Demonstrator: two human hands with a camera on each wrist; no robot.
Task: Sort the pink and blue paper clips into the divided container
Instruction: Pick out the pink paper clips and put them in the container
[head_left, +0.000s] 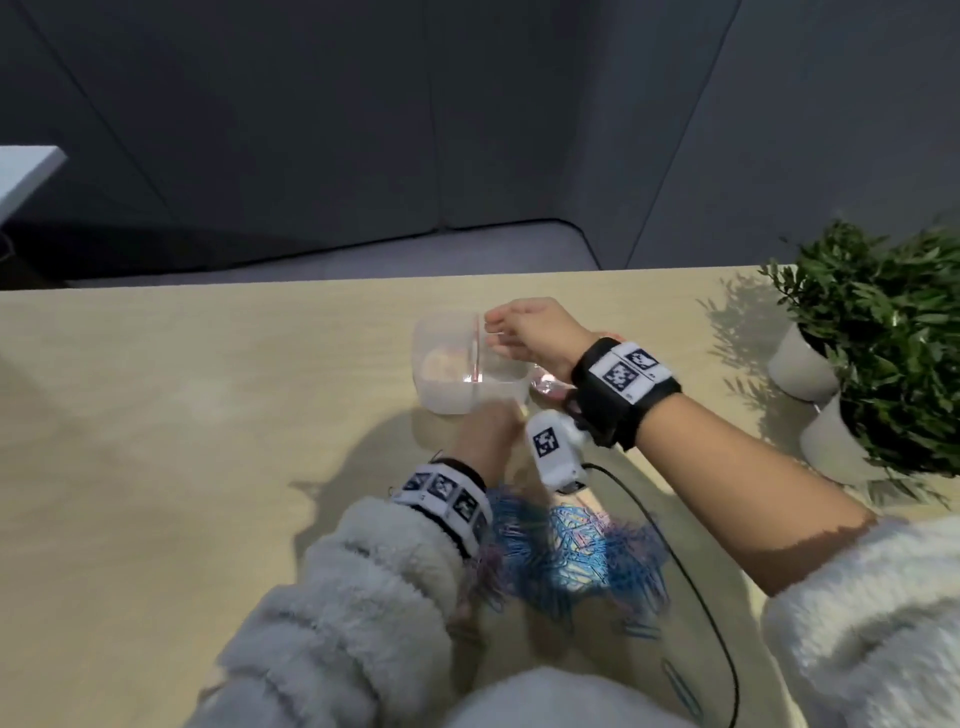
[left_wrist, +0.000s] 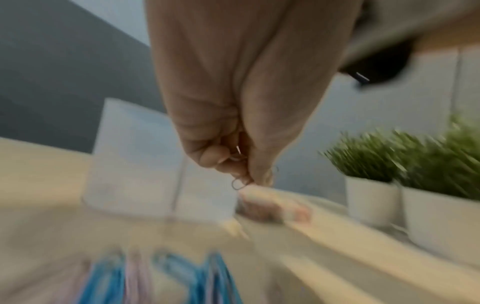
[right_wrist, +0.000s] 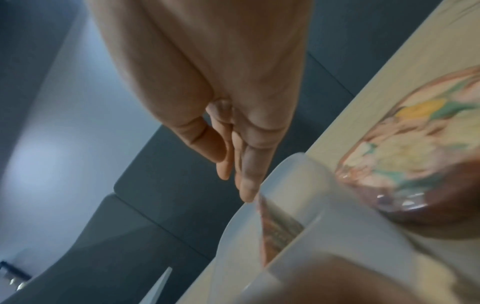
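Two potted plants (head_left: 878, 358) are sitting at my two o'clock on the wooden table (head_left: 182, 415); a black cable (head_left: 691, 577) is trailing at five o'clock.

Light wood table (head_left: 156, 415), lit from above-right with hard shadows on its top; two white pots of green leafy plants (head_left: 883, 332) stand at its far right edge, touching or nearly so. Behind the table, dark blue-grey wall panels (head_left: 363, 130) with thin seams, and below them a grey cushioned seat or bench (head_left: 363, 254) with a rounded corner. White slab edge (head_left: 26, 171) juts in at far left, what it belongs to unclear; a black cable (head_left: 691, 577) runs across the table's near right part.
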